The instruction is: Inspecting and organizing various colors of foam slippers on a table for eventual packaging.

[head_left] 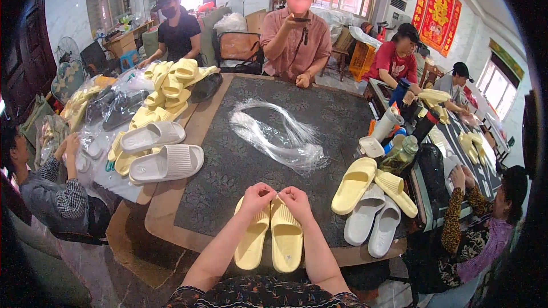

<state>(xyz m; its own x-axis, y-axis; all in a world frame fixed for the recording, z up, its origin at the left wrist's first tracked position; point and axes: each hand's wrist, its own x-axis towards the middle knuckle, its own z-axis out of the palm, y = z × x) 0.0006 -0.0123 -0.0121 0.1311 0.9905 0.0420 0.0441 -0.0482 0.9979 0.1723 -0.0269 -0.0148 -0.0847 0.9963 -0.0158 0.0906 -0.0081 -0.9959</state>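
Yellow slippers (271,234), fingers (268,195) pinched shut

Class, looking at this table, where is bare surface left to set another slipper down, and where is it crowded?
Bare dark patterned mat lies between the clear plastic strips and the yellow slipper pair under both hands. Crowded: slipper pile left, slippers and bottles right.

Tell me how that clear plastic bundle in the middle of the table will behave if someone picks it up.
The clear plastic bundle looks thin and crinkled, so it would probably droop limply and weigh very little. Its glossy strands trail loosely across the dark table mat, so some may well slip free or drag behind when lifted.
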